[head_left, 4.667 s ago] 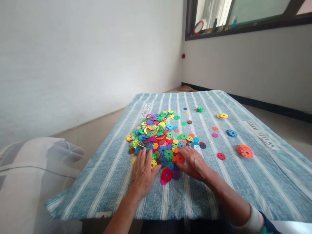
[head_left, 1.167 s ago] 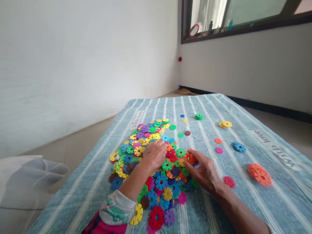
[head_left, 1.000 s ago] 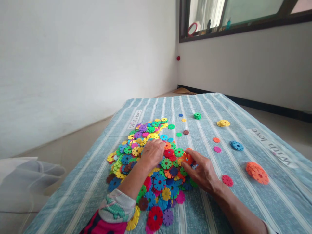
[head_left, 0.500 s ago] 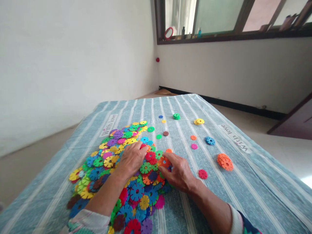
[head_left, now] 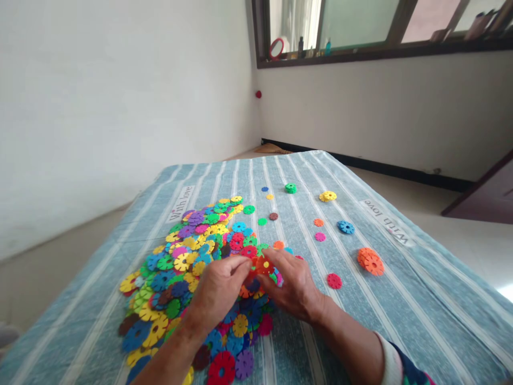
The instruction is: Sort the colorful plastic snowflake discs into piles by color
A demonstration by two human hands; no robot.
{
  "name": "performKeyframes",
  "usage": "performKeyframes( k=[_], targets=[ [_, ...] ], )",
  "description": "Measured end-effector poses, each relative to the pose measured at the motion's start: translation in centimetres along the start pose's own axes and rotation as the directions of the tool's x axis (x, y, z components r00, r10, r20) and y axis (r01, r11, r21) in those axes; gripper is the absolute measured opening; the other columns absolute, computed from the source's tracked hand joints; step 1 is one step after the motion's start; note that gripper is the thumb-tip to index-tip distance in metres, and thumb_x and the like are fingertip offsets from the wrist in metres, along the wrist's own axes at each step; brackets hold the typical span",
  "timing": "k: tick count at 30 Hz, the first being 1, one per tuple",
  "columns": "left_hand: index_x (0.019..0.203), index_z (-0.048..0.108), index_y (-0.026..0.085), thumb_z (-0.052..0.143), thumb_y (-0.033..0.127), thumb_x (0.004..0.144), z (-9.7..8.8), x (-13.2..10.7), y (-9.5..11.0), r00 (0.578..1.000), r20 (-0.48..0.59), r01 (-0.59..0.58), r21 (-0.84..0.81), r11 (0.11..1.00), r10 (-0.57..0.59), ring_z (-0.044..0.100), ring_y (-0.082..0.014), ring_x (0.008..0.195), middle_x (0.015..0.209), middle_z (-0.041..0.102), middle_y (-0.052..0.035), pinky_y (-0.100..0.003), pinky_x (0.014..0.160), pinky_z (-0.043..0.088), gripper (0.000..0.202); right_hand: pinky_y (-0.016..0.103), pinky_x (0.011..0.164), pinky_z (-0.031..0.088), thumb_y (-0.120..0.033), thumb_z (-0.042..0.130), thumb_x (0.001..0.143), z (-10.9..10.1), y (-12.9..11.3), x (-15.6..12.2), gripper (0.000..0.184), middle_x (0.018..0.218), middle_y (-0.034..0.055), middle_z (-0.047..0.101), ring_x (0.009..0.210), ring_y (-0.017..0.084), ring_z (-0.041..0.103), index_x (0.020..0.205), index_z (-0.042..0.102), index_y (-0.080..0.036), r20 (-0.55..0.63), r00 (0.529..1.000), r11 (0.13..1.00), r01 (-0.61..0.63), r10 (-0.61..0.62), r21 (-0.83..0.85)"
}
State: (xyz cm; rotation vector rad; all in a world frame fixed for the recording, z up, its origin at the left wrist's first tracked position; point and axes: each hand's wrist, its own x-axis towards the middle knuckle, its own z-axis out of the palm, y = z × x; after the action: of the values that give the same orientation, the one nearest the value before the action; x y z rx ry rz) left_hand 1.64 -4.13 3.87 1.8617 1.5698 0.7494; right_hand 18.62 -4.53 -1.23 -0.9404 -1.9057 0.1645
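A heap of colourful notched plastic discs [head_left: 162, 280] covers the left middle of the table. Over its right side, my right hand [head_left: 294, 283] grips an orange notched disc [head_left: 265, 265] between thumb and fingers. My left hand [head_left: 220, 286] is closed in a pinch just left of it, its fingertips at the edge of orange plastic; how much of that they hold is partly hidden. Beneath both hands lie more discs, among them a red disc [head_left: 249, 252] and a yellow disc [head_left: 240, 325].
Right of the heap sit an orange stack [head_left: 371, 262], a blue stack [head_left: 346, 227], a yellow stack [head_left: 327, 196] and a green stack [head_left: 290, 188]. Several single discs lie between, including a red one [head_left: 334, 280]. A striped cloth [head_left: 401, 305] covers the table.
My left hand has drawn back toward me from the heap's top and closed into a pinch beside the orange disc. My right hand has lifted that disc and tilted it.
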Motion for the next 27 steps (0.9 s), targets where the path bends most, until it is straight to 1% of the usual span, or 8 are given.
performKeyframes(
  k=[2, 4, 7, 10, 15, 22, 24, 27],
  targets=[
    [0.075, 0.070, 0.017, 0.048, 0.045, 0.082, 0.5, -0.5, 0.4, 0.989, 0.103, 0.127, -0.195, 0.973, -0.109, 0.061, -0.0165, 0.061, 0.064, 0.066, -0.0004, -0.023, 0.055, 0.048, 0.036, 0.031, 0.073, 0.053, -0.029, 0.054, 0.091, 0.0, -0.5, -0.1, 0.027, 0.098, 0.0100, 0.069, 0.086, 0.019, 0.065, 0.115, 0.053, -0.016, 0.033, 0.999, 0.999, 0.029, -0.029, 0.015],
    [0.080, 0.070, 0.015, 0.052, 0.046, 0.080, 0.7, -0.8, 0.4, 0.967, 0.176, 0.238, -0.371, 0.898, -0.184, 0.063, -0.0178, 0.064, 0.067, 0.067, -0.0017, -0.025, 0.056, 0.050, 0.036, 0.030, 0.070, 0.053, -0.029, 0.054, 0.092, -0.1, -0.8, -0.1, 0.025, 0.094, 0.0091, 0.069, 0.082, 0.019, 0.065, 0.113, 0.054, -0.016, 0.096, 0.995, 0.999, 0.031, -0.033, 0.025],
    [0.086, 0.070, 0.014, 0.059, 0.046, 0.077, 0.8, -0.9, 0.3, 0.938, 0.266, 0.338, -0.555, 0.760, -0.223, 0.065, -0.0183, 0.066, 0.070, 0.069, -0.0033, -0.027, 0.060, 0.053, 0.035, 0.031, 0.069, 0.053, -0.030, 0.054, 0.092, 0.0, -0.8, -0.4, 0.024, 0.092, 0.0087, 0.069, 0.081, 0.019, 0.065, 0.111, 0.055, -0.016, 0.145, 0.989, 0.999, 0.014, -0.018, 0.030],
    [0.092, 0.070, 0.013, 0.062, 0.042, 0.077, 0.7, -1.0, -0.1, 0.918, 0.332, 0.387, -0.622, 0.681, -0.219, 0.066, -0.0180, 0.068, 0.073, 0.071, -0.0048, -0.026, 0.063, 0.052, 0.033, 0.031, 0.072, 0.053, -0.029, 0.054, 0.091, 0.4, -0.5, -0.8, 0.028, 0.094, 0.0090, 0.069, 0.084, 0.020, 0.065, 0.116, 0.054, -0.015, 0.144, 0.989, 0.999, -0.015, 0.010, 0.037],
    [0.097, 0.070, 0.013, 0.061, 0.039, 0.080, 0.8, -1.2, -0.4, 0.913, 0.365, 0.390, -0.653, 0.649, -0.182, 0.068, -0.0188, 0.071, 0.079, 0.073, -0.0060, -0.028, 0.068, 0.054, 0.033, 0.032, 0.070, 0.053, -0.029, 0.056, 0.089, 0.7, -0.2, -1.0, 0.033, 0.094, 0.0101, 0.069, 0.081, 0.020, 0.066, 0.119, 0.054, -0.014, 0.158, 0.987, 0.999, -0.028, 0.023, 0.033],
    [0.103, 0.069, 0.014, 0.055, 0.035, 0.081, 0.9, -1.4, -0.5, 0.906, 0.391, 0.385, -0.601, 0.701, -0.163, 0.069, -0.0193, 0.075, 0.085, 0.074, -0.0057, -0.028, 0.068, 0.055, 0.034, 0.028, 0.064, 0.051, -0.027, 0.057, 0.086, 0.4, -0.4, -0.8, 0.027, 0.088, 0.0071, 0.070, 0.075, 0.017, 0.065, 0.111, 0.058, -0.016, 0.157, 0.987, 0.999, -0.030, 0.026, 0.025],
    [0.106, 0.068, 0.014, 0.053, 0.034, 0.081, 0.8, -1.2, -0.8, 0.935, 0.309, 0.322, -0.539, 0.778, -0.173, 0.070, -0.0203, 0.075, 0.083, 0.074, -0.0060, -0.028, 0.065, 0.055, 0.036, 0.028, 0.063, 0.050, -0.027, 0.056, 0.086, 0.4, -0.3, -0.8, 0.025, 0.086, 0.0066, 0.070, 0.072, 0.016, 0.064, 0.108, 0.059, -0.016, 0.147, 0.988, 0.998, -0.053, 0.049, 0.022],
    [0.108, 0.066, 0.014, 0.050, 0.033, 0.082, 0.7, -0.5, -1.7, 0.987, 0.030, 0.161, -0.337, 0.928, -0.160, 0.071, -0.0212, 0.075, 0.086, 0.074, -0.0070, -0.030, 0.066, 0.056, 0.036, 0.030, 0.062, 0.048, -0.029, 0.056, 0.085, 0.3, -0.2, -0.9, 0.024, 0.082, 0.0062, 0.069, 0.069, 0.017, 0.062, 0.104, 0.060, -0.016, 0.136, 0.985, 0.994, -0.110, 0.109, -0.006]
  ],
)
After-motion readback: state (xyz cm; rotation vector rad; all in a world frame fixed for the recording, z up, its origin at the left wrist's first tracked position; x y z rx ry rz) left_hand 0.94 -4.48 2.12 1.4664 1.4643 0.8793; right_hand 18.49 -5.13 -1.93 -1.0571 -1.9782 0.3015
